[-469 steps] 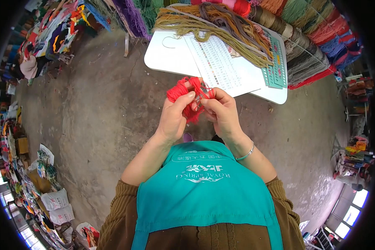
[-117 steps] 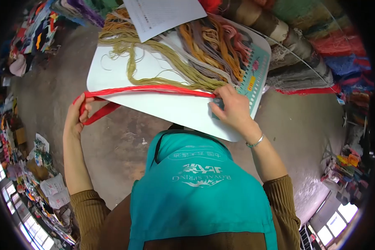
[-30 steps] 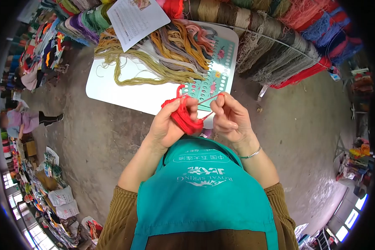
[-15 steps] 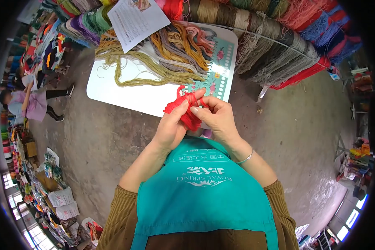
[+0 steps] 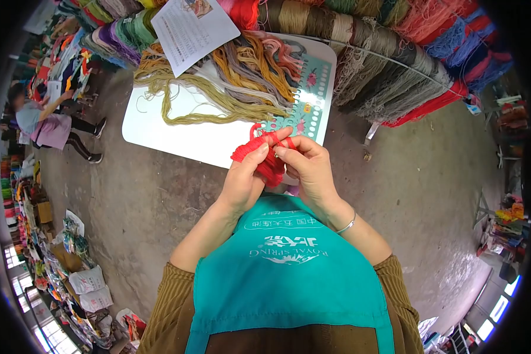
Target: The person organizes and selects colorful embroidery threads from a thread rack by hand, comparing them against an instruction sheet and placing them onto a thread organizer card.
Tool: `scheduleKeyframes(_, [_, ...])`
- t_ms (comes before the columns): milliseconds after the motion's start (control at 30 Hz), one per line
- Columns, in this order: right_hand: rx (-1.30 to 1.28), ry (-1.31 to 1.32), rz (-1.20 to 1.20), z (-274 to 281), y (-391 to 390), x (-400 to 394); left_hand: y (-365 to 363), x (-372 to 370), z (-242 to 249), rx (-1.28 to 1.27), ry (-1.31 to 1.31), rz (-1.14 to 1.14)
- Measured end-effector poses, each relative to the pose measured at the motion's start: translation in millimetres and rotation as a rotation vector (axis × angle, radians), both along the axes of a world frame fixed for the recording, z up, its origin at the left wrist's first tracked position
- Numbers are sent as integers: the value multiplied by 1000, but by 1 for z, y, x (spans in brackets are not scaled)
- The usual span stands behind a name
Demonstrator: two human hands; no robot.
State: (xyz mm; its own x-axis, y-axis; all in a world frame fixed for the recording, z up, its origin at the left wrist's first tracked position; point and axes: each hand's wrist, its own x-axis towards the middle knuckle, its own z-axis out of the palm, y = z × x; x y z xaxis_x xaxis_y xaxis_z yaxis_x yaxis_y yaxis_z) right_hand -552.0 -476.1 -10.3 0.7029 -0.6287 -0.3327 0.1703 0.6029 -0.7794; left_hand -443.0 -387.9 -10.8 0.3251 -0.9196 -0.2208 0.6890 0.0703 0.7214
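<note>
A bundle of red yarn (image 5: 269, 164) is gathered between both my hands, held in front of my chest above the near edge of a white table (image 5: 189, 138). My left hand (image 5: 245, 177) cups the bundle from the left with the thumb on top. My right hand (image 5: 310, 171) pinches its top strands from the right. On the table lie olive, orange and grey yarn skeins (image 5: 242, 76), a teal thread organiser card with holes (image 5: 304, 112) and a printed sheet (image 5: 189, 26).
Hanging yarn hanks in many colours (image 5: 407, 59) line the far side behind the table. A person (image 5: 50, 124) crouches at the far left beside piles of coloured goods (image 5: 47, 236). Bare concrete floor (image 5: 141, 200) surrounds the table.
My hands have come together on the red yarn; a second ago the right hand drew a strand out to the right. The person at left moved up.
</note>
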Motion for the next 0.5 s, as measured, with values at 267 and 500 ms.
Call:
scheduleKeyframes(267, [136,-108,-8,-11,-5,-8,1,6,-12,16,4,98])
scheduleKeyframes(500, [849,-682,218,-24,-23,-24,9,17,-13,-100,399,5])
